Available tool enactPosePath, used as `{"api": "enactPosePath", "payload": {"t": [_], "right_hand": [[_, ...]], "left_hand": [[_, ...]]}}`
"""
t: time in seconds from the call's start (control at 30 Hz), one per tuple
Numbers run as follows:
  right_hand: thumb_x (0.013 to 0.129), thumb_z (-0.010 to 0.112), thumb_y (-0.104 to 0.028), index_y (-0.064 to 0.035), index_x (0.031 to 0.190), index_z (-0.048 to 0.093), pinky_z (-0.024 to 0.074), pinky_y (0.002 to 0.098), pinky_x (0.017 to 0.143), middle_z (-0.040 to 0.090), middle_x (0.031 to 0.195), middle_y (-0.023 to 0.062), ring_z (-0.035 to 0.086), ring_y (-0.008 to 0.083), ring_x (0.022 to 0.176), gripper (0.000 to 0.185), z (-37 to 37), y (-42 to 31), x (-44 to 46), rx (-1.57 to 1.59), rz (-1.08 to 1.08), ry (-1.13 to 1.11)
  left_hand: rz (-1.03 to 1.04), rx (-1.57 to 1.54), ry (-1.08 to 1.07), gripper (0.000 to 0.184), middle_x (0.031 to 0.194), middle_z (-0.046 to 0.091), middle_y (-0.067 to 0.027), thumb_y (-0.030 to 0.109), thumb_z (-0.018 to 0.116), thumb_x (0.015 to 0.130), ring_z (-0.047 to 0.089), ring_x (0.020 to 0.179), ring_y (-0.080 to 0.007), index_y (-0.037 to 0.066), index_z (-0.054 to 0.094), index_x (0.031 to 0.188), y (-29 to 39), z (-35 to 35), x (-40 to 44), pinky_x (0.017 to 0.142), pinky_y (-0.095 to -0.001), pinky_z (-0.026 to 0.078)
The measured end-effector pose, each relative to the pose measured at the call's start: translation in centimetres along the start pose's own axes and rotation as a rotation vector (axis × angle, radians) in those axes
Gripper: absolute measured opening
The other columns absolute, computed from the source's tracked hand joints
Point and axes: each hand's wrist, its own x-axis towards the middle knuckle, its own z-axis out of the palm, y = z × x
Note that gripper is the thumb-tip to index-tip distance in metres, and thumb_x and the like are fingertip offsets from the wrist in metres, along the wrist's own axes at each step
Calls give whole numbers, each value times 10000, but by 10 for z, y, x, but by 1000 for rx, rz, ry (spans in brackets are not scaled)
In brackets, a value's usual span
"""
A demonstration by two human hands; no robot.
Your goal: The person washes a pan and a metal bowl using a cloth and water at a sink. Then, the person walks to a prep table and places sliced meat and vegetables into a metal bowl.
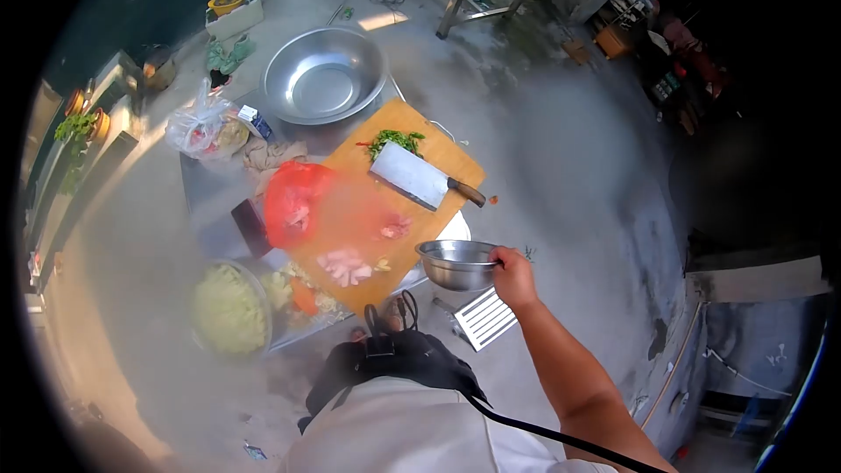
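Note:
My right hand (514,277) grips the rim of a small steel bowl (455,273), held out just off the near right edge of the wooden cutting board (350,162). A cleaver (412,175) lies flat on the board, its dark handle reaching over the right edge. Chopped green herbs (396,140) sit beyond the blade. Pale cut pieces (343,266) and a small pinkish piece of what looks like meat (396,226) lie nearer me. A red plastic bag (293,206) rests at the board's left side. My left hand is out of view.
A large steel basin (324,76) stands behind the board. To the left are a clear plastic bag (206,130), a carton (255,121) and a bowl of shredded pale-green vegetable (229,308). A striped white panel (486,319) is below my right hand. Farther off stands a metal-legged table (491,10).

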Motion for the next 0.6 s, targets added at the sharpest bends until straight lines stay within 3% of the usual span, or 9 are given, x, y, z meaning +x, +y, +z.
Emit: {"api": "enactPosePath", "payload": {"t": [0.37,0.43,0.47,0.5,0.57,0.6], "right_hand": [[706,488,76,-32,771,582,457,378,690,579,766,148,556,330,777,157,23,-26,66,43,-282,51],[700,483,86,-25,767,583,459,367,692,578,751,140,558,324,781,163,2,-74,61,-36,-376,61],[700,483,86,-25,767,583,459,367,692,578,751,140,558,324,781,163,13,-66,71,-20,-366,25],[699,482,88,-24,767,584,460,365,692,578,751,137,558,322,779,166,22,-49,87,67,-374,-34],[680,480,112,-25,751,583,463,361,685,578,748,128,557,315,770,186,32,-40,115,192,-419,-107],[680,480,112,-25,751,583,463,361,685,578,748,128,557,315,770,186,32,-49,129,193,-431,-134]], "left_hand": [[-9,390,80,380,1447,302,-16,393,364,967,152,1379,-256,232,424,1306,42,-66,14,1118,-406,133],[-77,444,143,377,1450,299,-13,392,365,967,147,1382,-254,236,425,1305,46,-68,17,1119,-405,130],[-400,-190,174,328,1360,424,-28,307,459,934,255,1331,-263,179,580,1210,52,-68,-2,1056,-403,244],[-576,-318,441,360,1340,440,-61,303,408,951,282,1310,-269,207,511,1283,42,-35,-30,1045,-404,287],[-1288,-214,646,469,1316,416,-175,271,463,928,402,1240,-263,-32,403,1281,41,18,-122,1003,-427,327],[-1561,-506,482,418,1211,490,-148,221,493,920,488,1133,-221,-34,440,1248,36,53,-164,929,-378,392]]}}
